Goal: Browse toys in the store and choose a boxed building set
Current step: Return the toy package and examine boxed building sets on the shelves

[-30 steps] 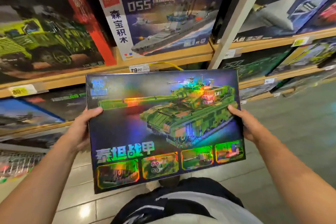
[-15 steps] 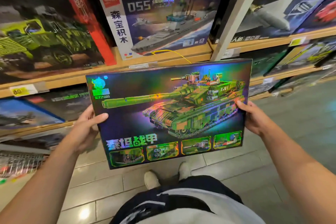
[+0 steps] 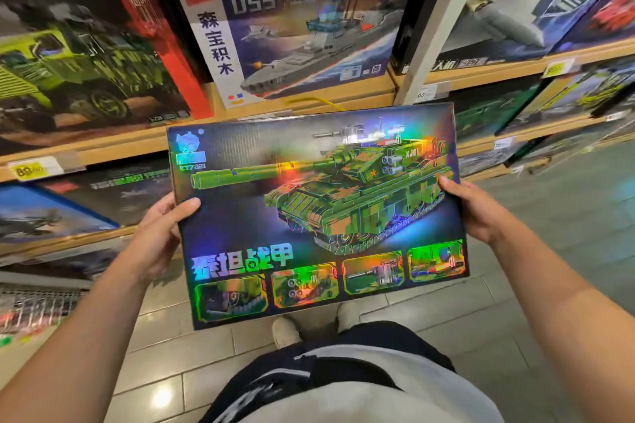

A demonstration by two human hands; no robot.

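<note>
A flat boxed building set (image 3: 316, 213) with a shiny holographic picture of a green tank fills the middle of the head view, its face turned up toward me. My left hand (image 3: 158, 233) grips its left edge, thumb lying on the front. My right hand (image 3: 476, 211) grips the right edge, thumb on the front as well. The fingers of both hands are hidden behind the box. It hangs in front of the shelves, above the tiled floor.
Wooden shelves (image 3: 343, 93) run across the top, packed with other boxed sets: a grey warship box (image 3: 302, 27), a green truck box (image 3: 79, 58), aircraft boxes (image 3: 515, 10) at right. A white upright post (image 3: 443, 21) divides the shelving. Tiled floor (image 3: 567, 227) opens to the right.
The box has moved away from me toward the shelves and tilted so its top edge sits higher and further back; both hands kept their hold on the side edges.
</note>
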